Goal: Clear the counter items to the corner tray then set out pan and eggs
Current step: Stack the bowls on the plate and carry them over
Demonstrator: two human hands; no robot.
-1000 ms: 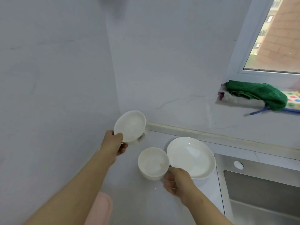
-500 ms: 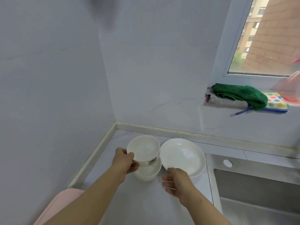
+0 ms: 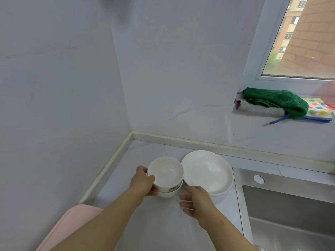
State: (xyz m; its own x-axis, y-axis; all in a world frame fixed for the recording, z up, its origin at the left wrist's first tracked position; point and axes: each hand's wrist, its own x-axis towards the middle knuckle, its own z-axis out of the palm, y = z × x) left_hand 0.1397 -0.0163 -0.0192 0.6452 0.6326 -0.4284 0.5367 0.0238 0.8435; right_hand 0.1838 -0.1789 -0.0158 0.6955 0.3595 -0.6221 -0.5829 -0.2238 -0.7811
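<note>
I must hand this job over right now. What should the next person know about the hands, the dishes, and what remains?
Left hand grips the upper bowl, nested in the lower bowl on the counter.
Right hand holds nothing, beside the plate.
Done: bowls stacked near the corner.
Left: tray, pan and eggs are not in view; setting them out remains.

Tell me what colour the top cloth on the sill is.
The cloth is green, seen in the head view.
</note>
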